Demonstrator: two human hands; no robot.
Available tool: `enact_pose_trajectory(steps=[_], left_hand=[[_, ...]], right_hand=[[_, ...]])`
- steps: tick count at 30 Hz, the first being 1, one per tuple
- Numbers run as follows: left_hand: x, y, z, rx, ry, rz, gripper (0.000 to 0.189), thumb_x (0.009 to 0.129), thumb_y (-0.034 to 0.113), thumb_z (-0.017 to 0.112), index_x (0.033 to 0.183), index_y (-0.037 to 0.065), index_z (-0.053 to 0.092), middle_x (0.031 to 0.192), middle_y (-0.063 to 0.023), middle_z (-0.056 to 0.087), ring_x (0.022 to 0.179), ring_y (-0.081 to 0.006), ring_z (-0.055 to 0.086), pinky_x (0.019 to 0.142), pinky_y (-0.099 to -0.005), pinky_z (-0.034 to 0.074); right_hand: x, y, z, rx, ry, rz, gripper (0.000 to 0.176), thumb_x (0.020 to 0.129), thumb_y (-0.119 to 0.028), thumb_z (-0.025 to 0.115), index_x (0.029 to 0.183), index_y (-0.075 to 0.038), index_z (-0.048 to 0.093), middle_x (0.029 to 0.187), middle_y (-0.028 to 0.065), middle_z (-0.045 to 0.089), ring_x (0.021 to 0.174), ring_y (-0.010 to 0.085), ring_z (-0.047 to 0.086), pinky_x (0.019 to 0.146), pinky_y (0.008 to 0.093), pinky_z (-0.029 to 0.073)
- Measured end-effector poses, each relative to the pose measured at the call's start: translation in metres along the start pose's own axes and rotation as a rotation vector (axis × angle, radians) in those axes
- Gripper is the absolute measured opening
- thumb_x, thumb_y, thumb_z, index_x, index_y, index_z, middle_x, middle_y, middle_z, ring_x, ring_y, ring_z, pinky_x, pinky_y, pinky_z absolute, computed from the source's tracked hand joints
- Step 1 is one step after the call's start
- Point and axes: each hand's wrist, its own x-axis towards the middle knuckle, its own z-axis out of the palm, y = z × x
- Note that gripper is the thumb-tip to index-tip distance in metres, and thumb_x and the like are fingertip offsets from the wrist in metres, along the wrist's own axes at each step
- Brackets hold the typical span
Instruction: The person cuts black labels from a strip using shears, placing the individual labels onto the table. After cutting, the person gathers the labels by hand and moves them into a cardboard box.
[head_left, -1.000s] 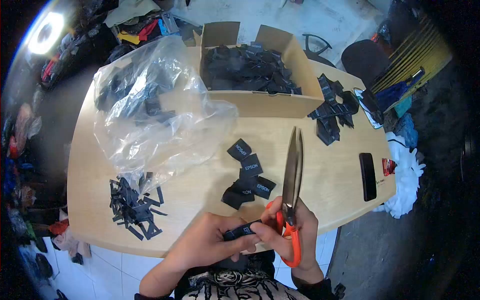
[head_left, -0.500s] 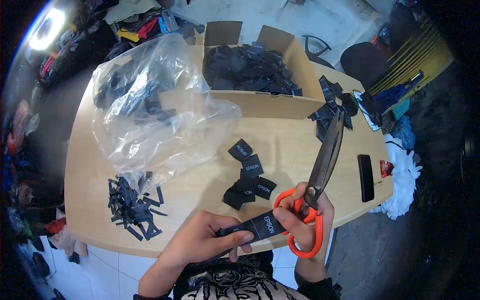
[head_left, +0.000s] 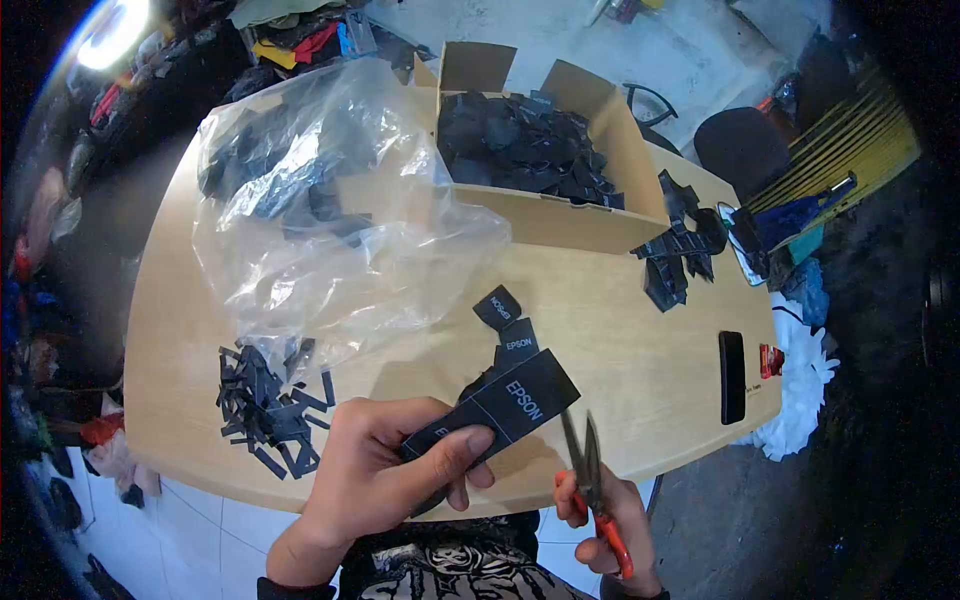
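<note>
My left hand [head_left: 395, 470] pinches a black label strip [head_left: 520, 400] printed EPSON in white, with a thin line across it between the prints. Lower down on the right, my right hand [head_left: 612, 515] grips scissors [head_left: 588, 470] by their orange handles. The blades are slightly parted and point up toward the strip's free end. Beyond the strip, several cut EPSON labels [head_left: 517, 341] lie on the table, partly hidden by it. Narrow black offcuts [head_left: 265, 405] form a pile on the left.
A cardboard box [head_left: 560, 220] full of black labels stands at the table's back. Beside it lies a clear plastic bag [head_left: 350, 270] with dark pieces inside. Uncut black strips [head_left: 680, 240], a black phone [head_left: 732, 378] and a red packet [head_left: 771, 361] are on the right.
My left hand has raised the strip up and to the right, over the cut labels. My right hand has let go of the strip's end, moved down and swung the scissors, whose blades are now parted.
</note>
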Motion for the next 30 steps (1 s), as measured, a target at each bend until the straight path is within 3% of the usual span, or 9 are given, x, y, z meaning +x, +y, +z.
enact_pose_trajectory(steps=[3,5,7,12,21,23,30], left_hand=[[0.001,-0.001,0.003,-0.027,-0.029,0.013,0.019,0.084,0.013,0.061,0.077,-0.005,0.063,0.067,-0.0072,0.065,0.051,-0.0079,0.057,0.045,-0.0198,0.043],[0.002,-0.001,0.01,-0.017,0.016,0.043,0.016,0.078,0.005,0.064,0.069,-0.007,0.061,0.061,-0.0134,0.063,0.044,-0.0133,0.057,0.039,-0.0224,0.045],[0.0,-0.002,0.007,0.019,-0.044,0.039,0.016,0.081,0.008,0.063,0.074,-0.006,0.062,0.063,-0.0103,0.064,0.049,-0.0106,0.058,0.044,-0.021,0.046],[-0.004,-0.002,0.006,0.042,-0.095,0.052,0.016,0.083,0.011,0.062,0.08,-0.005,0.064,0.066,-0.0073,0.065,0.054,-0.0073,0.06,0.048,-0.0189,0.047],[-0.006,-0.003,0.006,0.043,-0.083,0.109,0.015,0.082,0.01,0.062,0.081,-0.005,0.063,0.063,-0.0066,0.064,0.053,-0.0064,0.059,0.047,-0.0181,0.046],[-0.006,-0.001,0.008,0.099,-0.023,0.127,0.013,0.077,0.001,0.063,0.067,-0.008,0.061,0.061,-0.0137,0.063,0.048,-0.0125,0.059,0.044,-0.0225,0.048],[-0.006,-0.001,0.01,0.104,-0.014,0.104,0.012,0.077,0.001,0.064,0.069,-0.009,0.062,0.06,-0.0135,0.063,0.047,-0.0122,0.059,0.043,-0.0222,0.048]], right_hand=[[-0.003,-0.007,0.002,0.002,-0.04,0.012,0.082,0.054,-0.071,0.067,0.096,-0.002,0.05,0.069,0.0014,0.05,0.061,0.0095,0.046,0.057,0.022,0.038],[-0.002,-0.002,0.0,0.0,-0.061,-0.036,0.08,0.056,-0.067,0.069,0.097,-0.002,0.05,0.067,0.0018,0.05,0.06,0.0103,0.047,0.056,0.0224,0.037],[0.003,-0.005,-0.006,-0.109,-0.266,-0.1,0.069,0.062,-0.036,0.08,0.11,-0.003,0.044,0.086,0.0056,0.055,0.067,0.0135,0.051,0.062,0.0245,0.042],[0.01,-0.009,-0.003,-0.143,-0.321,-0.119,0.07,0.065,-0.049,0.074,0.11,-0.004,0.044,0.08,0.0059,0.052,0.068,0.0183,0.053,0.062,0.0284,0.042],[0.013,-0.017,-0.003,-0.163,-0.384,-0.036,0.069,0.063,-0.048,0.076,0.107,-0.005,0.044,0.082,0.0068,0.053,0.072,0.0188,0.054,0.066,0.0291,0.043],[0.014,-0.02,-0.002,-0.159,-0.379,-0.057,0.069,0.063,-0.048,0.076,0.107,-0.006,0.044,0.082,0.0068,0.053,0.072,0.0184,0.055,0.066,0.0291,0.044],[0.015,-0.022,-0.003,-0.171,-0.377,-0.042,0.069,0.062,-0.05,0.076,0.106,-0.007,0.044,0.077,0.0054,0.053,0.068,0.0162,0.054,0.064,0.0281,0.043]])
